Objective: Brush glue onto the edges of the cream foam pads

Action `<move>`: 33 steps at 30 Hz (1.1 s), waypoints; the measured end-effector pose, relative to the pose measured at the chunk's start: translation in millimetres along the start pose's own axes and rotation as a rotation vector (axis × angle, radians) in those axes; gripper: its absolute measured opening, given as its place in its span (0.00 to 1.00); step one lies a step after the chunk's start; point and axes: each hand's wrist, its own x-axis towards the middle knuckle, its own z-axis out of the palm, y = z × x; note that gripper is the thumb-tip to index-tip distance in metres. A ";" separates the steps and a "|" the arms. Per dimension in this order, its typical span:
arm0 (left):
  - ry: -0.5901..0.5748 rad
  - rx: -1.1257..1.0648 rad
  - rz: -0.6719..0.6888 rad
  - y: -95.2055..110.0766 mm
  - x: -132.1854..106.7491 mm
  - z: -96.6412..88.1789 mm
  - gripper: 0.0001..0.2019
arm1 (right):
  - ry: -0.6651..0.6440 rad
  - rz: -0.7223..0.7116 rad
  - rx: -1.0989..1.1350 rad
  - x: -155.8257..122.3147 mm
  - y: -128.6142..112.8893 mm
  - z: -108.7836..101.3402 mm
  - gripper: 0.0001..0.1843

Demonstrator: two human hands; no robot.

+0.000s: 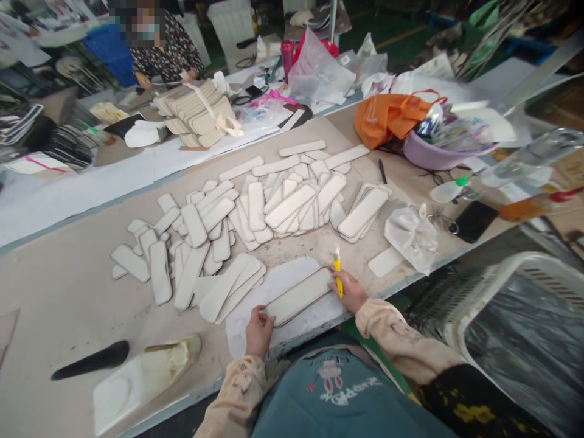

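Observation:
A long, pale panel [298, 297] with rounded ends and a dark edge lies on a white sheet [238, 333] at the table's front edge. Fingers and thumb of my left hand [259, 333] pinch its left end. My right hand [349, 292] is closed round a small brush [338, 277] with a yellow handle, bristles pointing up and away, and its fingers also touch the panel's right end. Just left of the sheet, several larger pale pieces [232, 286] lie fanned out. A wide heap of similar panels [287, 204] spreads behind them.
At front left lie a cut-open white bottle [123, 389] and a black tapered tool [91, 360]. A plastic bag [410, 234], phone [474, 220] and purple basin [433, 155] stand right. A grey basket [538, 261] is beside the table. Across it, a person [166, 55] handles something.

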 end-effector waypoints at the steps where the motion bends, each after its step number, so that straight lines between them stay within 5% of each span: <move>1: 0.014 0.010 0.008 1.9 -1.2 -0.3 0.18 | -0.002 -0.006 -0.003 3.3 0.0 0.2 0.11; 11: 0.221 -0.027 -0.003 19.0 -22.8 6.7 0.10 | -0.056 -0.092 -0.043 19.8 7.4 -6.2 0.13; 15: 0.186 -0.217 -0.021 39.4 -33.5 2.8 0.07 | -0.067 -0.136 -0.003 24.3 -5.1 -19.5 0.11; 20: 0.012 -0.510 0.086 92.3 -52.1 -20.1 0.09 | -0.176 -0.193 0.214 37.7 -48.9 -50.5 0.14; 25: -0.051 -0.758 0.176 164.3 -60.5 -52.5 0.12 | -0.278 -0.103 0.535 47.8 -93.8 -84.5 0.15; 33: 0.019 -1.186 0.291 253.2 -64.7 -65.4 0.19 | -0.046 0.056 0.565 62.4 -142.6 -122.4 0.13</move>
